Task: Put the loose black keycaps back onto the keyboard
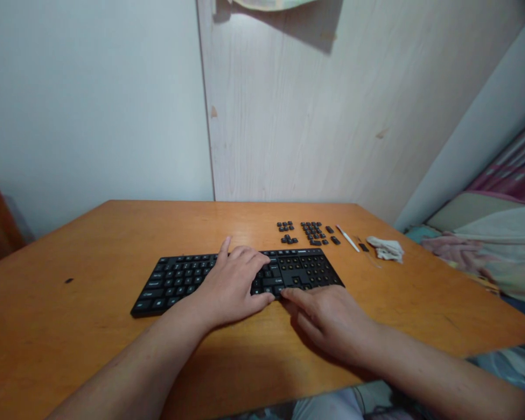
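Note:
A black keyboard [184,274] lies on the wooden table in front of me, its right-hand part stripped of keycaps. My left hand [231,283] rests palm down across its middle, fingers spread over the keys and thumb at the front edge. At the lower right of the letter block, my right hand [324,309] touches a corner key with its outstretched index finger. The other fingers of that hand are bent beneath it and partly hidden. I see nothing held in either hand.
Behind the keyboard, loose black keycaps [312,231] sit in groups on the table [91,338]. To their right are a white pen-like stick [347,238], a small dark piece with thin wires [363,247] and a crumpled white cloth [385,248]. A dark speck [69,280] lies far left.

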A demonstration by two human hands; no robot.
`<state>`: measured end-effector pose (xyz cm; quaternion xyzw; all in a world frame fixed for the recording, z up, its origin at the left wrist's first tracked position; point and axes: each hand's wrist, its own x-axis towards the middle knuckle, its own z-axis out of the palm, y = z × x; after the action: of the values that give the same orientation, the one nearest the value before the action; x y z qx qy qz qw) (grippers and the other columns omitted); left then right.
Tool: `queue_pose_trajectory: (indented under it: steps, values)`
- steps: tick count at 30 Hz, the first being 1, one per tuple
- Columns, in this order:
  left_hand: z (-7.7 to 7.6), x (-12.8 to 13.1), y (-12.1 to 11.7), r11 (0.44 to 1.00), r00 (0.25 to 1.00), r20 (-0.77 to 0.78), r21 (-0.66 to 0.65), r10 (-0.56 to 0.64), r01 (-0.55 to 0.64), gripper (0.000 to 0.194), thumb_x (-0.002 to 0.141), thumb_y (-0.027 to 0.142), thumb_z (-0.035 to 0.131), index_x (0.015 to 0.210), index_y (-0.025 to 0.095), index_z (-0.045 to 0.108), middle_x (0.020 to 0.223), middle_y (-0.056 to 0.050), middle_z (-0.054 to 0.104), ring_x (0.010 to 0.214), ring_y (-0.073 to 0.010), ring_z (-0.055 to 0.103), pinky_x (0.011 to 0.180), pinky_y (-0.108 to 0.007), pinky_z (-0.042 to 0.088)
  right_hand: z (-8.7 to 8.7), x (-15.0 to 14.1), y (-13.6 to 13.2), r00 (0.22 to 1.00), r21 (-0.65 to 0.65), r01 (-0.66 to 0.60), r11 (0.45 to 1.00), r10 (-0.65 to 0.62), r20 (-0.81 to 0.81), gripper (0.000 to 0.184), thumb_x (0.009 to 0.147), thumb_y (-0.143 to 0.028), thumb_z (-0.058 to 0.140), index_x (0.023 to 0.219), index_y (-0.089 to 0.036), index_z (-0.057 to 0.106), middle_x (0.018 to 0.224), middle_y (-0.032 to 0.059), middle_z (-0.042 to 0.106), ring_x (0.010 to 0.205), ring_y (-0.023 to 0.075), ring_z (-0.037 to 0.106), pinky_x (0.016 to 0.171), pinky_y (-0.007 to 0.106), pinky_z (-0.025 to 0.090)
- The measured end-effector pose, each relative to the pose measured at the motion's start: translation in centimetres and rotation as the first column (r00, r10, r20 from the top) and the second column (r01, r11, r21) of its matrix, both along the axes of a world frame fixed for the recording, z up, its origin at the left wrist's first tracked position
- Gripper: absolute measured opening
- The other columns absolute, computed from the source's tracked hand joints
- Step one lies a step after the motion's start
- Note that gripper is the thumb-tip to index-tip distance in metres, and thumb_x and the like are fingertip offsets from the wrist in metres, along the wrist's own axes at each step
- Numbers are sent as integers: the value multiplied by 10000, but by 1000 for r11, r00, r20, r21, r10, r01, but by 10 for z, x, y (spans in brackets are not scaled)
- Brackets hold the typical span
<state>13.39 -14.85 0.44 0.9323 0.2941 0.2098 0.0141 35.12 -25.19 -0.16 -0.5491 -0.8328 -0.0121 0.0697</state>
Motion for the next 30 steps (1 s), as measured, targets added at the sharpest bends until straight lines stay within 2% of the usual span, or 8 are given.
queue_pose_trajectory:
  steps: [5, 8, 10, 13, 15, 17, 23, 30]
  values:
    - [-2, -1, 4, 999, 999, -30, -21, 32, -32, 653, 766, 621, 644, 1280, 230, 552, 1268, -93, 610, 1256, -312, 483, 1184, -600, 43, -2, 6, 2, 999, -11, 17, 1000, -17, -40, 345, 870, -210, 491, 1173, -271, 646, 860, 34, 744, 711, 202, 667, 629, 297, 377]
    - [-2, -2, 6, 998, 997, -46, -34, 58, -60, 771, 741, 708, 615, 1335, 226, 518, 1326, -110, 591, 1283, -328, 470, 1184, -604, 9, -1, 23, 10, 980, 1, 78, 997, -76, -186, 360, 907, -242, 464, 1219, -288, 638, 979, 34, 751, 814, 208, 683, 693, 299, 420]
    - [-4, -4, 9, 996, 995, -63, -41, 81, -84, 868, 707, 762, 601, 1385, 234, 479, 1389, -123, 555, 1307, -343, 454, 1180, -612, -14, -2, 40, 19, 940, 0, 168, 986, -160, -301, 322, 924, -276, 451, 1171, -278, 656, 1009, 28, 745, 859, 208, 677, 717, 297, 432]
    - [-9, -9, 15, 990, 986, -117, -57, 123, -130, 1034, 644, 828, 584, 1472, 238, 392, 1501, -153, 450, 1372, -382, 390, 1169, -632, -35, -10, 71, 32, 856, 7, 327, 945, -293, -427, 254, 929, -338, 442, 990, -238, 668, 841, 18, 721, 765, 197, 648, 676, 290, 422]
    - [-13, -12, 19, 986, 978, -153, -71, 139, -151, 1133, 608, 856, 578, 1518, 228, 329, 1543, -167, 390, 1404, -398, 347, 1166, -638, -44, -18, 89, 38, 802, 20, 440, 898, -383, -459, 285, 944, -406, 423, 897, -230, 641, 729, 9, 676, 691, 189, 617, 634, 283, 399]
    - [-14, -14, 22, 981, 972, -178, -86, 155, -172, 1178, 589, 870, 572, 1535, 222, 302, 1560, -171, 362, 1420, -408, 320, 1162, -647, -52, -27, 102, 41, 766, 0, 510, 860, -455, -454, 313, 942, -442, 421, 843, -223, 621, 701, 13, 659, 664, 185, 598, 598, 277, 368]
    - [-11, -16, 25, 975, 966, -207, -126, 157, -185, 1173, 586, 872, 574, 1536, 236, 309, 1507, -157, 451, 1381, -401, 390, 1164, -641, -75, -45, 114, 44, 791, -49, 505, 862, -484, -374, 336, 933, -435, 429, 739, -212, 588, 712, 39, 664, 685, 186, 586, 618, 280, 347]
    - [-10, -21, 31, 971, 966, -191, -130, 175, -202, 1155, 555, 842, 636, 1508, 247, 364, 1472, -159, 491, 1361, -392, 419, 1164, -634, -89, -45, 106, 52, 803, -36, 488, 872, -465, -373, 242, 907, -349, 458, 757, -210, 588, 729, 40, 664, 692, 181, 575, 604, 277, 313]
